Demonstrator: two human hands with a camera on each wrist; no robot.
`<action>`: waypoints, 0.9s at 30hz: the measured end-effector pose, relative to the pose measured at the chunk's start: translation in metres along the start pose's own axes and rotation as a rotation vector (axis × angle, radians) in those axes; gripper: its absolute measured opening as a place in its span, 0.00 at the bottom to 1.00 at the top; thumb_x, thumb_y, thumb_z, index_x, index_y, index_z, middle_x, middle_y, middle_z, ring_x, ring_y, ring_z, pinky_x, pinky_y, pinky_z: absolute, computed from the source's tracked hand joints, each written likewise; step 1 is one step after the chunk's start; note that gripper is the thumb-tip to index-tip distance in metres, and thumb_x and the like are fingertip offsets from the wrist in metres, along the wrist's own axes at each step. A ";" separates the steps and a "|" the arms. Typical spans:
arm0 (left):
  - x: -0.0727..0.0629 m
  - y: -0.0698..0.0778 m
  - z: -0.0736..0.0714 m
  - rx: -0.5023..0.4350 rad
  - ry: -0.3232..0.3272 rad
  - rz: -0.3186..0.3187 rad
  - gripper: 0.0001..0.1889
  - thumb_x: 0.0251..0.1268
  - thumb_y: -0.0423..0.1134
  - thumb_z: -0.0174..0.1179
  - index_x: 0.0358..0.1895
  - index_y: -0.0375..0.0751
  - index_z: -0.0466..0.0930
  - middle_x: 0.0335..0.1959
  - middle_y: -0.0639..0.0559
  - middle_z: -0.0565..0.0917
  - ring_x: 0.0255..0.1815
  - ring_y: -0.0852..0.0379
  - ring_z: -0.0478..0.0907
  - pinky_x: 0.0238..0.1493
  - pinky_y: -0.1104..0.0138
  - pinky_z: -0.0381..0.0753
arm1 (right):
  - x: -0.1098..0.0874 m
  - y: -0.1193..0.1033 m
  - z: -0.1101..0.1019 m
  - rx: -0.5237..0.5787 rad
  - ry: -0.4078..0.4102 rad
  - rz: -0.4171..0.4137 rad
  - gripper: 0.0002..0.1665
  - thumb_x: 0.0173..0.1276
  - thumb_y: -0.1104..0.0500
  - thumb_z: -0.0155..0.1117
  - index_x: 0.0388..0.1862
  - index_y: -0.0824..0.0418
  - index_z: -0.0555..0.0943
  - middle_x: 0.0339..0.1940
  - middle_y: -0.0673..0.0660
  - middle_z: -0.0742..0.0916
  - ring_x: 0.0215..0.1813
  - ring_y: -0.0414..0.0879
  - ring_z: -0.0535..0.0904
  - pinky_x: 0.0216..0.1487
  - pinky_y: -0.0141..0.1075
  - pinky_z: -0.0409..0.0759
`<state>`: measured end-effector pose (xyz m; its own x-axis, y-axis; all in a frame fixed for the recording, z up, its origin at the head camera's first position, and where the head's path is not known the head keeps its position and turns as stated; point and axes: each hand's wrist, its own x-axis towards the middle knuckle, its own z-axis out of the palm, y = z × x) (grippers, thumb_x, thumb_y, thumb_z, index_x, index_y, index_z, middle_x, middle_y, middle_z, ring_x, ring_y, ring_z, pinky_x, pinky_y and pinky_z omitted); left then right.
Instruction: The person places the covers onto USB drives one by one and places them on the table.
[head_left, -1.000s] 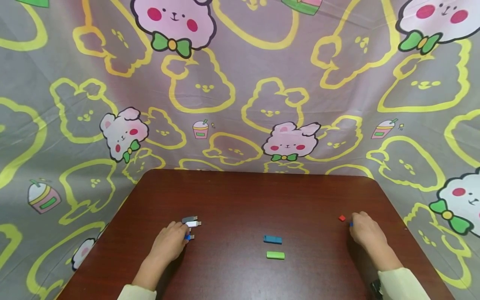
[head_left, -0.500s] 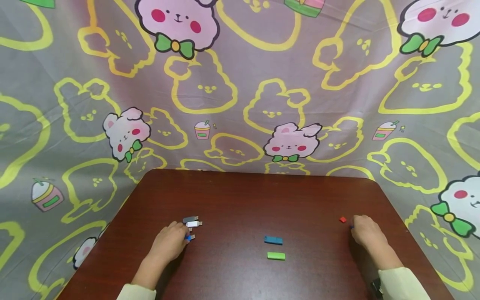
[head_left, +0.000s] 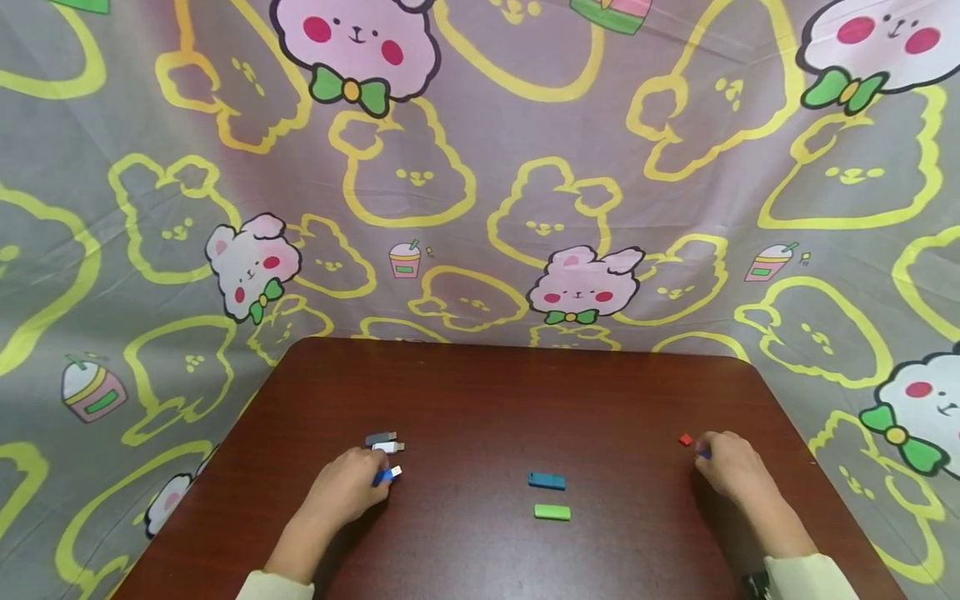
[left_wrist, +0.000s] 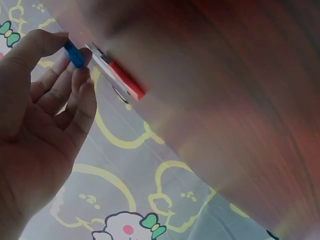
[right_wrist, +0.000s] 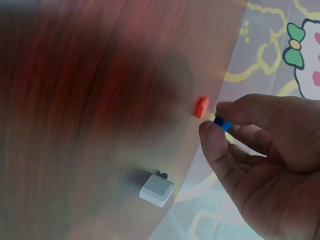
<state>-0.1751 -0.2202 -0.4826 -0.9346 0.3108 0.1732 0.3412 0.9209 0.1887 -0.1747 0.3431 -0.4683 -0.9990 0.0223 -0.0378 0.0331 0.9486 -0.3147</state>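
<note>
In the head view my left hand [head_left: 341,487] pinches a blue USB stick [head_left: 387,476], its metal plug pointing right. The left wrist view shows the blue body of the USB stick [left_wrist: 74,54] between thumb and fingers. My right hand [head_left: 731,462] pinches a small blue cap [right_wrist: 222,123] between thumb and fingertip. A red cap [head_left: 686,440] lies just left of that hand. Beyond the left fingers sit a white USB stick [head_left: 387,447] and a grey USB stick [head_left: 381,437]; a red USB stick [left_wrist: 126,81] shows in the left wrist view.
A teal stick-shaped piece [head_left: 547,481] and a bright green piece [head_left: 552,512] lie mid-table. A white cap-like block [right_wrist: 157,190] appears in the right wrist view. Printed cloth [head_left: 480,167] hangs behind and beside the brown table [head_left: 480,400].
My left hand has drawn the blue USB stick a little right and away from the others. The right hand has shifted slightly left, bringing the blue cap closer to the red one.
</note>
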 end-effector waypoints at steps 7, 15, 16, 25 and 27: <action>0.002 0.015 -0.004 -0.007 -0.020 0.033 0.09 0.52 0.39 0.75 0.31 0.48 0.82 0.29 0.58 0.82 0.31 0.57 0.78 0.28 0.56 0.78 | -0.012 -0.013 0.002 0.056 0.077 -0.082 0.11 0.60 0.66 0.70 0.40 0.69 0.82 0.33 0.63 0.84 0.36 0.55 0.79 0.39 0.53 0.79; 0.006 0.036 -0.001 0.028 0.024 0.135 0.08 0.51 0.41 0.74 0.32 0.50 0.83 0.30 0.60 0.82 0.34 0.59 0.79 0.27 0.64 0.77 | -0.028 -0.035 0.012 0.132 0.102 -0.117 0.06 0.67 0.59 0.69 0.42 0.56 0.85 0.36 0.56 0.89 0.38 0.51 0.83 0.35 0.48 0.78; 0.006 0.038 -0.001 0.030 0.033 0.157 0.08 0.51 0.41 0.74 0.33 0.49 0.84 0.30 0.60 0.82 0.34 0.59 0.79 0.27 0.64 0.77 | -0.029 -0.038 0.013 0.139 0.098 -0.121 0.05 0.67 0.58 0.70 0.41 0.54 0.85 0.36 0.55 0.89 0.37 0.50 0.83 0.34 0.46 0.77; 0.013 0.054 0.003 0.042 0.037 0.257 0.09 0.53 0.41 0.74 0.36 0.45 0.86 0.32 0.57 0.84 0.36 0.58 0.79 0.35 0.63 0.80 | -0.039 -0.055 0.021 0.239 0.023 -0.126 0.13 0.63 0.62 0.74 0.46 0.58 0.83 0.32 0.48 0.86 0.34 0.42 0.79 0.33 0.38 0.77; 0.014 0.057 0.003 0.046 0.037 0.269 0.10 0.53 0.41 0.74 0.37 0.45 0.86 0.32 0.57 0.84 0.36 0.58 0.79 0.35 0.62 0.80 | -0.041 -0.057 0.022 0.246 0.025 -0.143 0.13 0.62 0.65 0.72 0.46 0.59 0.83 0.34 0.49 0.87 0.35 0.42 0.80 0.35 0.38 0.78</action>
<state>-0.1690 -0.1628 -0.4722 -0.8060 0.5379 0.2469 0.5713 0.8161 0.0868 -0.1350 0.2814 -0.4697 -0.9943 -0.0958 0.0460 -0.1055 0.8376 -0.5360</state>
